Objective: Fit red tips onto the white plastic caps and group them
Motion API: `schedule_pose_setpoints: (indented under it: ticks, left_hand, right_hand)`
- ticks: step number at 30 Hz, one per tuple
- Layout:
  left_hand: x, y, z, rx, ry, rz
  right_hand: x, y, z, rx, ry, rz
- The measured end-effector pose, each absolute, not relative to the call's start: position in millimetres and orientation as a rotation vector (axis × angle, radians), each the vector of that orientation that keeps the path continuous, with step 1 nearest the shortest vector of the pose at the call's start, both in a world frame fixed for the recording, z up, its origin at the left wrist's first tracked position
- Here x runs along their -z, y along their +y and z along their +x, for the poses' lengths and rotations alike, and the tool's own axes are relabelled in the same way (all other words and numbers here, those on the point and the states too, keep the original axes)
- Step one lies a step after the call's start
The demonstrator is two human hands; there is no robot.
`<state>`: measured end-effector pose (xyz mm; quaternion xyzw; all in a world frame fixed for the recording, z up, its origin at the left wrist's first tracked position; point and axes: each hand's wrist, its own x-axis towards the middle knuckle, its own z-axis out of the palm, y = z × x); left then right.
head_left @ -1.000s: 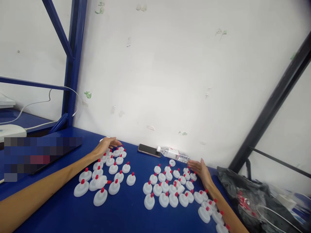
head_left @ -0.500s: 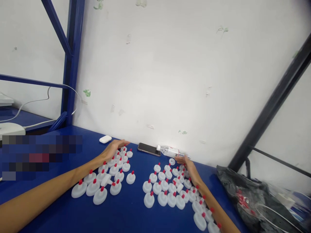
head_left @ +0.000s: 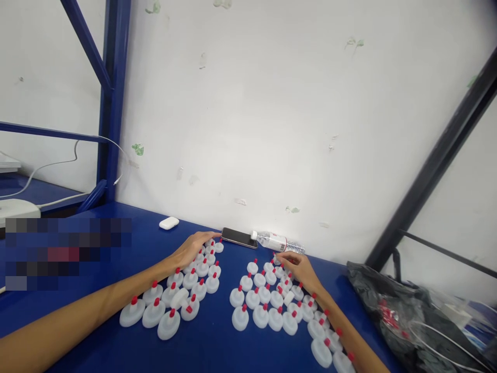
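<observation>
My left hand (head_left: 192,249) lies open along the outer side of the left group of white plastic caps with red tips (head_left: 190,278), fingers stretched out toward the phone. One cap lies tipped over (head_left: 179,299) among the upright ones. At the back of the right group (head_left: 264,294), my right hand (head_left: 298,267) has thumb and fingers closed on a white cap with a red tip (head_left: 277,260), partly hidden by the fingers. Another tipped cap (head_left: 289,297) lies within that group. My right forearm runs beside its outer edge.
Against the wall lie a dark phone (head_left: 238,238) and a clear water bottle (head_left: 277,242) on its side. A small white case (head_left: 169,223) is at the back left. A black plastic bag (head_left: 382,298) sits at the right; a blue metal post (head_left: 112,103) stands left.
My left hand has shifted right and the left group of caps with it. The loose cap near the bottle, lying flat before, now stands red tip up at my right fingers.
</observation>
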<state>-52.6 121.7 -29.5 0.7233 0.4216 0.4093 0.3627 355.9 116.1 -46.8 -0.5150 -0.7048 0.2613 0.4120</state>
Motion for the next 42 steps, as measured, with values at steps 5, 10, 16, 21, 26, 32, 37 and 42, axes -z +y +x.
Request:
schedule_pose_setpoints:
  ticks: [5,10,16,21,26,32,37,42]
  left_hand:
    - [30,123,-51,-1.066,1.035,1.852]
    - [35,134,-56,-1.154,0.982,1.804]
    - [35,136,-57,-1.173,0.959,1.789]
    - [35,137,-57,-1.175,0.966,1.78]
    - [37,140,-57,-1.175,0.973,1.778]
    - [36,140,-57,-1.169,0.974,1.789]
    - [35,140,-57,-1.158,0.98,1.803]
    - [36,141,-57,-1.145,0.993,1.81]
  right_hand:
    - [48,116,356,-0.645,-1.755,-1.306]
    - [49,117,358,-0.605,-1.722,-1.362]
    - [51,115,360,-0.532,-1.699,-1.414]
    - [51,114,362,-0.429,-1.732,-1.42]
    - [52,115,367,-0.325,-1.788,-1.411]
    - [52,115,368,-0.257,-1.825,-1.414]
    - [51,112,365,-0.259,-1.827,-1.431]
    - [50,111,362,-0.335,-1.791,-1.426]
